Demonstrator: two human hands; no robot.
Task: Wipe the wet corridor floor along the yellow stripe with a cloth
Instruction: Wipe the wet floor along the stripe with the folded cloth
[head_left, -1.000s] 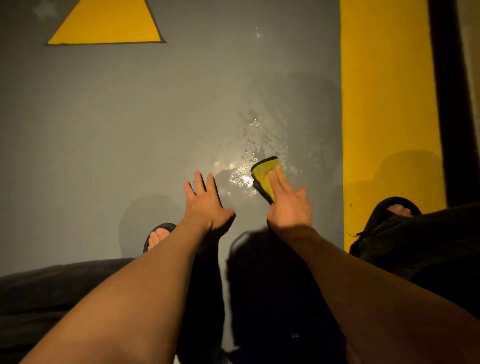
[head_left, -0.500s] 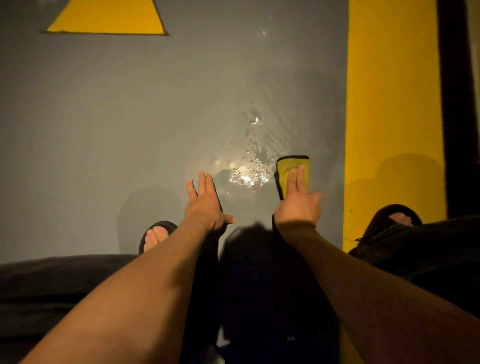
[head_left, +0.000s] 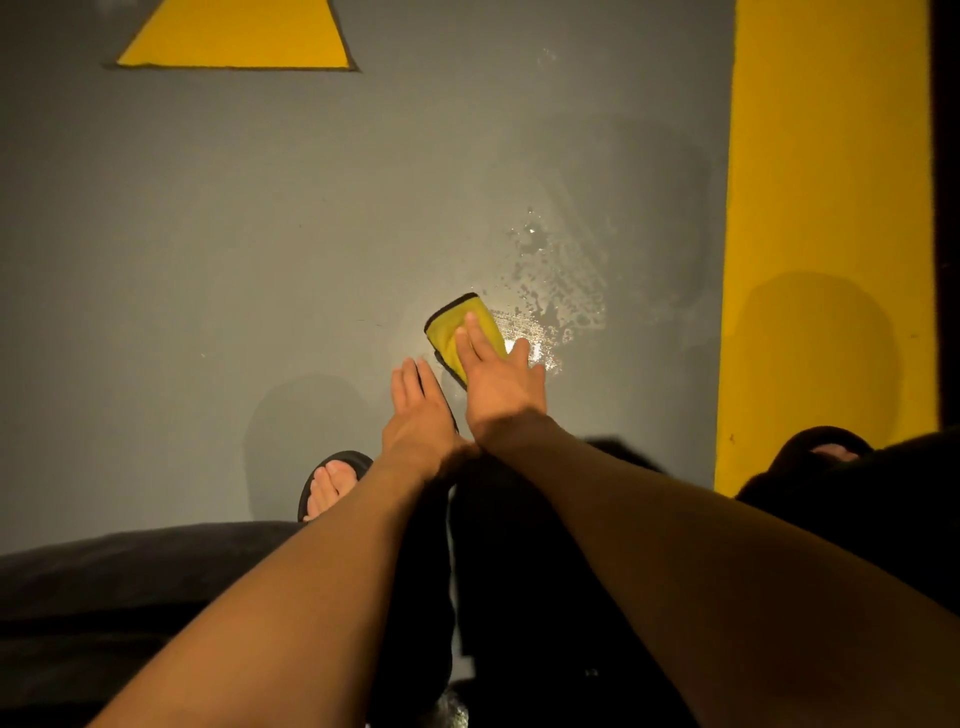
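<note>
- Head view: the folded yellow cloth (head_left: 464, 332) is pressed flat onto the grey floor (head_left: 260, 234) by the straight fingers of the right hand (head_left: 501, 382).
- The cloth is seen at the left edge of the glistening wet patch (head_left: 556, 296), well apart from the yellow stripe (head_left: 826, 208).
- The left hand (head_left: 421, 410) is laid flat, fingers extended, on the floor just beside the right hand; nothing is held.
- A sandalled foot (head_left: 332, 480) is seen near the left wrist, and a yellow triangle (head_left: 236, 36) is painted far ahead.

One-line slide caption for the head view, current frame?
Right hand presses a yellow cloth onto the wet grey floor left of the yellow stripe; left hand lies flat alongside.
</note>
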